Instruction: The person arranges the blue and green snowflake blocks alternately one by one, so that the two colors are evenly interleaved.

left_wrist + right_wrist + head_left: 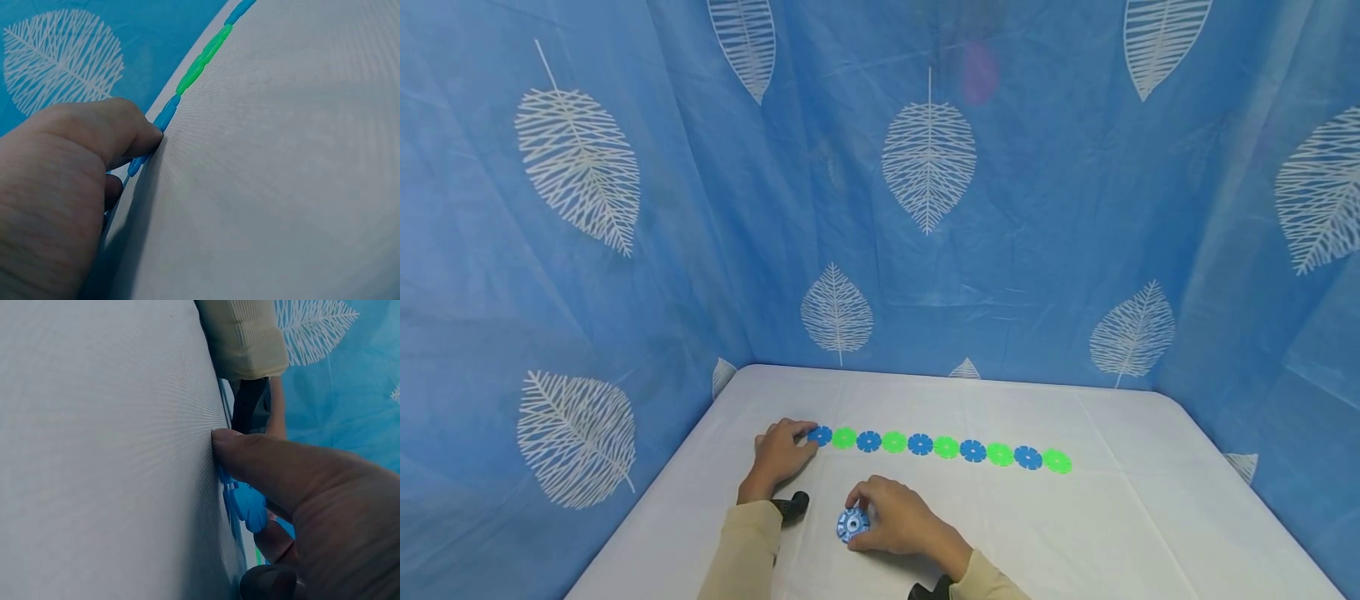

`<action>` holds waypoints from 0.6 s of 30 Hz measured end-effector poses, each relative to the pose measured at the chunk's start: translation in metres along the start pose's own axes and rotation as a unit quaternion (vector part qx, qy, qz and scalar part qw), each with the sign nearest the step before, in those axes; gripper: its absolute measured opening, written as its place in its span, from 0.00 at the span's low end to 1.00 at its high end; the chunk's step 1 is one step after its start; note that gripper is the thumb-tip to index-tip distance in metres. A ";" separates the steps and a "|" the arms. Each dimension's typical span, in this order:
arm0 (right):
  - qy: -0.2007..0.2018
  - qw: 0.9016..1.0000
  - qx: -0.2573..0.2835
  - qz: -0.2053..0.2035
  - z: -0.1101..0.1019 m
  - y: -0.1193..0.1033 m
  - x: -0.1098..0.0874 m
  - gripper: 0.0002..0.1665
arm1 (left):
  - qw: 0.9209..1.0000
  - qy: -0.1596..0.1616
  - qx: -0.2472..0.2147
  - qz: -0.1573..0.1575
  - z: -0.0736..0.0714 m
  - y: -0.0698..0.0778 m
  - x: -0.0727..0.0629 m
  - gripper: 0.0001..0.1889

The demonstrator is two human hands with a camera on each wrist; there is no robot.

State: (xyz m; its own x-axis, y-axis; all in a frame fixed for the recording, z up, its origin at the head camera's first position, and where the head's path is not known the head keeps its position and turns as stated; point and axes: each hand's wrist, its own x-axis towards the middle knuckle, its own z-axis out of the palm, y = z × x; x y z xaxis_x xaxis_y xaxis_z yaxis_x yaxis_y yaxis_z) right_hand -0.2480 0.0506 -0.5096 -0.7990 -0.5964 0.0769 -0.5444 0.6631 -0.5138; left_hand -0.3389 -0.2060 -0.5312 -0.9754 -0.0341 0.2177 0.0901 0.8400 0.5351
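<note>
A row of flat notched plastic discs, blue alternating with green, runs across the white table in the head view. My left hand (pixel 781 451) pinches the blue disc (pixel 822 436) at the row's left end between thumb and index finger. Beside that disc lies a green disc (pixel 845 437), edge to edge with it. Nearer the front, my right hand (pixel 895 515) grips a small stack of blue notched discs (pixel 853 524) from its right side. In the right wrist view the thumb tip is down at the tabletop, and the blue discs (pixel 249 503) show between thumb and fingers.
The row's right end is a green disc (pixel 1057 462). White cloth covers the table (pixel 1120 517). Blue curtains (pixel 1015 275) with white leaf prints stand behind the table and on both sides. A black wrist mount (pixel 793 505) sits at the left wrist.
</note>
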 end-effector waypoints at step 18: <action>0.124 0.984 -0.053 -0.118 -0.017 0.004 -0.004 0.26 | 1.000 0.004 0.002 0.000 0.001 -0.001 -0.001 0.19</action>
State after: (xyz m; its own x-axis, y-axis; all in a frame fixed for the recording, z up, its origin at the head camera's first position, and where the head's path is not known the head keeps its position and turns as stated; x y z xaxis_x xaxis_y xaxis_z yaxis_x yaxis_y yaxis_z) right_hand -0.2516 0.0630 -0.4976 -0.6776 -0.6196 0.3961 -0.7354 0.5701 -0.3662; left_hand -0.3383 -0.2060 -0.5326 -0.9736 -0.0388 0.2248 0.0894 0.8417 0.5325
